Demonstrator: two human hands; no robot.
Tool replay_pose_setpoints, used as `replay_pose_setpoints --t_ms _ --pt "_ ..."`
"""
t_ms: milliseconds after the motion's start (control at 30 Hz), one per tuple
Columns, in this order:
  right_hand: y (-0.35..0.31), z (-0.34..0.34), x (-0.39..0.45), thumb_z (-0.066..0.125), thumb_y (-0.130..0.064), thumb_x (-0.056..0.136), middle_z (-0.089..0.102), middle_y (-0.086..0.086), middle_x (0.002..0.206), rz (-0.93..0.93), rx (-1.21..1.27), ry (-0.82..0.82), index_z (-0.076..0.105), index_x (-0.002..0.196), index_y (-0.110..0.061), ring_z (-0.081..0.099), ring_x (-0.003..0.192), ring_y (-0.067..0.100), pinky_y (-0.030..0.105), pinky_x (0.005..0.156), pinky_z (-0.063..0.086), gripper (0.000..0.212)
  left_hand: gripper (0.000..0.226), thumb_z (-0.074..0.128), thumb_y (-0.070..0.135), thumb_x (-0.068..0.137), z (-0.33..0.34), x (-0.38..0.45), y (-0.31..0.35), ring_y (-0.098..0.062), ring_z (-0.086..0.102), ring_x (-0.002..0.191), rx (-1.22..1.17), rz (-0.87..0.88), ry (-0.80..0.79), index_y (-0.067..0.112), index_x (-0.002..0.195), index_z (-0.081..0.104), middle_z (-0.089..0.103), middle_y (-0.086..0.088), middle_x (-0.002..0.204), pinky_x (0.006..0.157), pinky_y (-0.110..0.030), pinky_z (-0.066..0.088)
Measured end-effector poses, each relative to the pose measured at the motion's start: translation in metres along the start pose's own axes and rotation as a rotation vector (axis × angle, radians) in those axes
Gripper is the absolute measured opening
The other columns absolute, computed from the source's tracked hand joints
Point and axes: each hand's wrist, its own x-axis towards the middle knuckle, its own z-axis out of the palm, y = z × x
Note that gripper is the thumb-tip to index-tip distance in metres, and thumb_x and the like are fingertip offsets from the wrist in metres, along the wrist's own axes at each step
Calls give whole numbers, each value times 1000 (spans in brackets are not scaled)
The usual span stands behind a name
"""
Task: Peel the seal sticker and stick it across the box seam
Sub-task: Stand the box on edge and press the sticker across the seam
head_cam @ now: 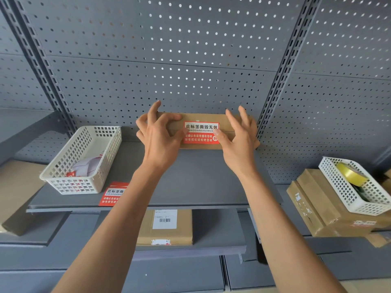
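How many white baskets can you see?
2. One white basket sits on the grey shelf at the left; the other basket sits on cardboard boxes at the right. More may be out of view.

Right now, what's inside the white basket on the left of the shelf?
The white basket holds loose white backing sheets with red sticker scraps. Its wall hides whatever lies lower.
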Motion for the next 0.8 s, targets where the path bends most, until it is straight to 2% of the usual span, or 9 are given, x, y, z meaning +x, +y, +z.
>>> replay_pose_setpoints --t_ms 200,400,500,633,700,800 --pt "0 -8 3 68 -39 92 12 -5 170 7 -47 -95 42 152 -31 9 153 32 64 116 19 66 29 76 37 83 1 2 -1 -25 18 141 -12 5 1 33 110 69 29 8 159 105 -40 17" --pt "-1 -16 3 72 -33 91 3 -9 170 25 -50 -169 37 153 -37 -1 156 27 62 118 11 72 44 77 63 70 7 0 8 -21 22 139 0 -34 69 34 102 68 37 14 151 109 -43 24" --pt "-3 -18 4 71 -39 90 5 -12 170 35 -19 -174 40 151 -39 -3 156 25 63 117 10 68 51 77 68 65 11 1 9 -22 22 140 24 -32 86 33 102 68 38 12 149 109 -45 25" --pt "-14 -9 4 64 -59 87 18 -9 167 69 -29 -52 50 143 -39 8 154 22 58 113 18 61 56 79 69 63 13 2 8 -25 22 140 67 -9 104 32 104 66 38 9 149 108 -46 26" --pt "-17 -3 4 63 -62 87 19 -7 167 72 -106 -15 50 142 -39 10 153 24 57 109 21 62 58 80 68 62 14 3 7 -25 22 140 76 0 101 32 105 65 38 9 149 108 -45 25" --pt "-15 0 4 63 -65 86 14 -6 168 64 -143 -41 45 145 -40 6 154 30 59 109 20 67 57 82 64 62 14 3 4 -25 22 140 83 21 90 32 105 64 37 9 150 107 -46 25"
